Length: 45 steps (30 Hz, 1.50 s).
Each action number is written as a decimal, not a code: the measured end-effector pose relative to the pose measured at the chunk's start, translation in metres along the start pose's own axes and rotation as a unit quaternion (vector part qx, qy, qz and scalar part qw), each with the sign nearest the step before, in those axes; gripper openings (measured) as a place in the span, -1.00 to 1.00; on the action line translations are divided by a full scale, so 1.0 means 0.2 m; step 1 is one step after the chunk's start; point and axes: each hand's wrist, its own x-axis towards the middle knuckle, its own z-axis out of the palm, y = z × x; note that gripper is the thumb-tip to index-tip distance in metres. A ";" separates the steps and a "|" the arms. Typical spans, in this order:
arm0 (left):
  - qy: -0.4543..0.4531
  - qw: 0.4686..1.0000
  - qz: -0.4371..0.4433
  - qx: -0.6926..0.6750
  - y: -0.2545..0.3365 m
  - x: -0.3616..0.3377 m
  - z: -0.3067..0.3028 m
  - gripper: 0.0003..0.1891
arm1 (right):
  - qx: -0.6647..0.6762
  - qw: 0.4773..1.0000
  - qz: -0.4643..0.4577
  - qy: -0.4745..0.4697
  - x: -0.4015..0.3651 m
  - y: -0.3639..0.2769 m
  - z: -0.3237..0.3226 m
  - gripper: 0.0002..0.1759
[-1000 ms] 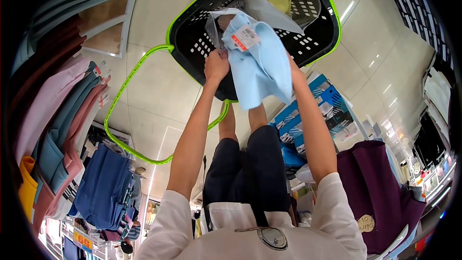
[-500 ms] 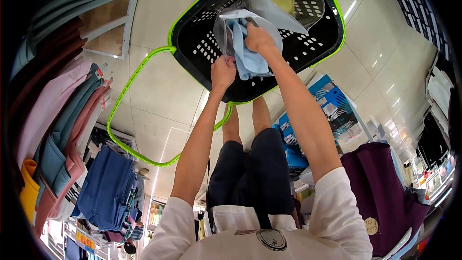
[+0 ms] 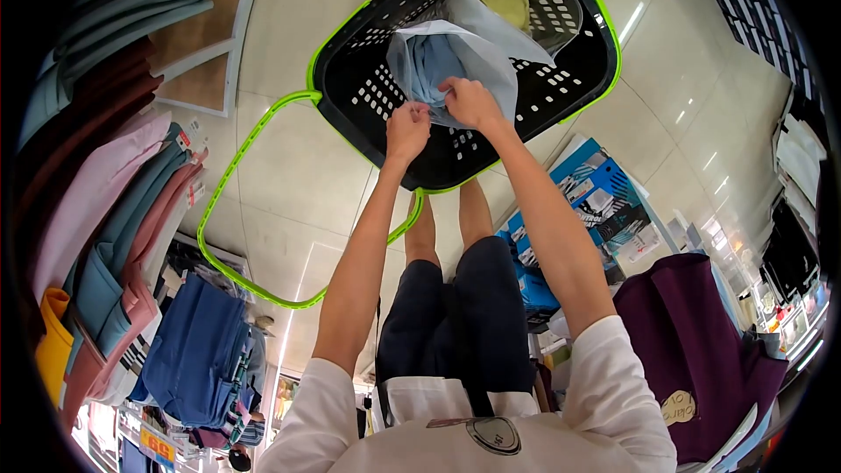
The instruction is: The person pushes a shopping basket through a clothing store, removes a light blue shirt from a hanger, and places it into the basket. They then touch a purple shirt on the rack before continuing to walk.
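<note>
A clear plastic bag (image 3: 495, 79) with a light blue folded garment (image 3: 434, 66) inside it lies in a black shopping basket (image 3: 355, 118) with a lime-green rim. My left hand (image 3: 408, 130) pinches the near edge of this bag. Just beside it, my right hand (image 3: 471, 103) is closed at the bag's mouth, fingers curled on the plastic edge. Farther back in the basket rests a second clear bag (image 3: 469, 13) holding a yellow-green item (image 3: 506, 5). The basket's green handle (image 3: 206, 219) hangs out to the left.
Folded clothes (image 3: 105, 175) are stacked along the left, with navy garments (image 3: 193, 346) below them. Blue boxes (image 3: 596, 188) stand right of my legs, near a dark purple garment (image 3: 679, 350). Pale floor tiles (image 3: 272, 158) surround the basket.
The blue garment, which stuck out over the bag's near edge, now sits inside the bag. My right hand has come down and back from the garment to the bag's edge.
</note>
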 end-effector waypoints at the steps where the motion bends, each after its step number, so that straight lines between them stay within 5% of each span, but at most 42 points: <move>1: -0.014 1.000 0.003 -0.007 0.00 -0.02 -0.01 -0.77 | 0.014 1.000 -0.015 0.018 -0.04 0.00 -0.01 -0.77; 9: -0.038 0.998 0.031 -0.029 -0.01 -0.23 -0.11 -0.75 | 0.128 0.972 -0.099 0.171 -0.56 -0.10 -0.03 -0.83; 22: -0.016 0.985 0.099 0.141 -0.50 -1.02 -0.40 -0.78 | 0.101 0.993 -0.034 0.051 -1.55 -0.19 0.32 -0.80; 26: -0.035 0.972 0.091 0.213 -0.80 -1.17 -0.53 -0.63 | 0.061 0.997 0.031 0.022 -1.76 -0.29 0.33 -0.81; 29: -0.037 0.945 -0.009 0.325 -0.94 -1.25 -0.61 -0.42 | 0.073 0.997 0.013 0.027 -1.86 -0.32 0.34 -0.81; 33: -0.153 0.904 -0.091 0.390 -1.10 -1.26 -0.72 -0.34 | 0.054 0.998 0.031 0.023 -1.94 -0.33 0.33 -0.81; 37: -0.171 0.882 -0.156 0.410 -1.23 -1.31 -0.75 -0.39 | 0.050 0.998 0.036 0.018 -2.00 -0.33 0.33 -0.81; 45: -0.194 0.894 -0.090 0.395 -1.30 -1.36 -0.86 -0.45 | 0.019 0.999 0.019 0.028 -2.07 -0.37 0.37 -0.79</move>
